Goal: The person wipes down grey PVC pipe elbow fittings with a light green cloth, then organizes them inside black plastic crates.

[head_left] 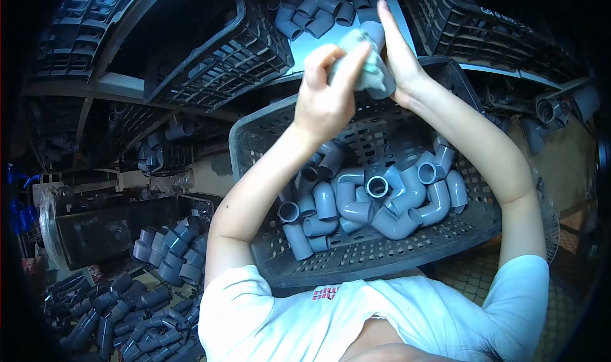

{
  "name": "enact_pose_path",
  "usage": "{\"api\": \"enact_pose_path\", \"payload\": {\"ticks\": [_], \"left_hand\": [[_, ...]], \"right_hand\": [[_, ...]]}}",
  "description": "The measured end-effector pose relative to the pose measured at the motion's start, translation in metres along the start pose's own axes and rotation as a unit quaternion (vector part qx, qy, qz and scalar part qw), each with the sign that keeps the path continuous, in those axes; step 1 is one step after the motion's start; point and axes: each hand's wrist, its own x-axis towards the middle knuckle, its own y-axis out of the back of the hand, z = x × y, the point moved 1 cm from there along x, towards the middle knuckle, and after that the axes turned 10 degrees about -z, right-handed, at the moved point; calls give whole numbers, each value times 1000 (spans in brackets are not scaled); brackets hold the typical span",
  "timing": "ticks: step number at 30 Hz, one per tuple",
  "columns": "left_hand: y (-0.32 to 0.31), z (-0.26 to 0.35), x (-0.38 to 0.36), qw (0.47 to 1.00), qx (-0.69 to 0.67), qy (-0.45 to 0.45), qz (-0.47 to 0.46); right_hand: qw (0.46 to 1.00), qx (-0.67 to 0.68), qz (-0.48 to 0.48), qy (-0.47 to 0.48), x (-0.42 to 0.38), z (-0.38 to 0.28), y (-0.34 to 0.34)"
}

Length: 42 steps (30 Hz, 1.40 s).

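Observation:
My left hand pinches a pale, crumpled cloth and presses it against a grey plastic pipe fitting. My right hand supports that fitting from the other side, its thumb or a finger stretched upward along it. The cloth and hands cover most of the fitting, so its full shape is hidden. Both hands are raised over the far rim of a black plastic crate. Inside the crate lie several glossy grey pipe elbows, jumbled in a heap.
Beyond the crate, more grey elbows rest on a white surface. Black crates stand at the upper left and upper right. Heaps of grey fittings lie at the lower left, near a dark box.

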Motion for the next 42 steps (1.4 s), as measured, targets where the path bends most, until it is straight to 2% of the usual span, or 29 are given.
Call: {"api": "enact_pose_path", "payload": {"ticks": [1,2,5,6,7,8,10,12,14,16,17,18,21,22,23,24,25,28,30,33,36,37,40,42], "left_hand": [[0,9,-4,1000,1,-9,-16],[-2,9,-5,997,10,-60,-37],[-2,10,-3,993,-5,-89,-72],[-2,5,-1,994,-9,-103,-32],[-2,4,1,997,2,-71,-13],[-1,3,2,999,14,-39,7],[0,6,1,999,19,-35,21],[0,16,-3,991,17,-113,-69],[-6,14,-3,987,19,-138,-83],[-2,5,8,992,44,-116,-21],[3,2,14,997,32,-72,-3],[0,-6,14,998,36,-50,29],[-2,-2,3,997,16,-74,6],[-4,3,-2,993,31,-99,-49],[-6,11,-6,989,32,-129,-71],[-7,17,-5,982,33,-158,-93],[-7,17,-2,983,30,-166,-67],[2,4,8,989,39,-142,-16],[3,1,7,990,38,-136,0],[2,8,3,985,31,-163,-41],[12,-2,7,980,65,-188,-29],[15,-10,10,980,95,-174,-14],[17,-28,12,994,68,-89,19],[13,-13,2,994,45,-99,-22]], "right_hand": [[1000,5,11,-1,0,-2,0],[998,55,17,-36,10,3,13],[998,27,-36,-54,9,0,20],[997,35,-40,-50,7,1,16],[997,44,-44,-47,3,1,7],[1000,18,1,-13,-2,-1,-1],[998,49,-27,-7,3,-5,5],[995,92,-32,-11,14,-8,22],[998,57,-33,-9,14,-3,31],[996,75,6,-42,8,5,18],[996,74,43,-38,0,8,8],[996,74,31,-33,-4,9,-1],[994,85,36,-63,7,12,13],[991,100,42,-74,13,10,22],[995,76,6,-60,17,5,31],[998,48,22,-46,17,2,31],[996,78,5,-38,19,6,31],[993,112,-6,-33,2,-1,4],[995,86,-27,-42,-7,-9,-4],[994,-65,-80,-31,0,-14,2],[993,-24,-108,-52,-1,-16,5],[993,-25,-108,-52,-2,-14,3],[990,18,-137,-22,3,-8,2],[994,3,-102,-45,3,-5,3]]}}
